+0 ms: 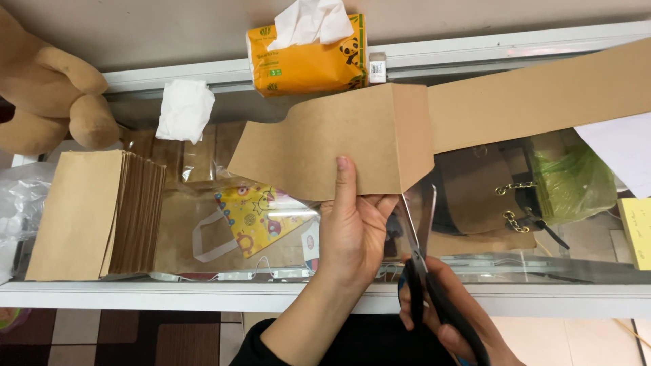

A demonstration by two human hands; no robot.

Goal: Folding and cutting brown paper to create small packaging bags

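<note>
Left hand (352, 234) grasping folded brown card (352, 139), right hand (447, 318) gripping black scissors (424, 271) at its 6 o'clock edge; orange tissue pack (305, 61) at 12, stacked brown bags (95, 213) at 9, glass worktop (203, 295)

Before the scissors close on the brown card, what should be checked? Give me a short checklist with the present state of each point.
1. Left hand holds the card firmly: ok, fingers behind it, thumb in front.
2. Right hand grips the scissors by the handles: ok.
3. Blades open at the card's lower edge: ok, the tips meet it near the fold.
4. Left fingers away from the blades: not ok, they lie close beside them.
5. Cut line marked on the card: cannot tell, no line shows.
6. Stack of cut cards out of the way: ok, it lies far to the left on the glass counter.
</note>
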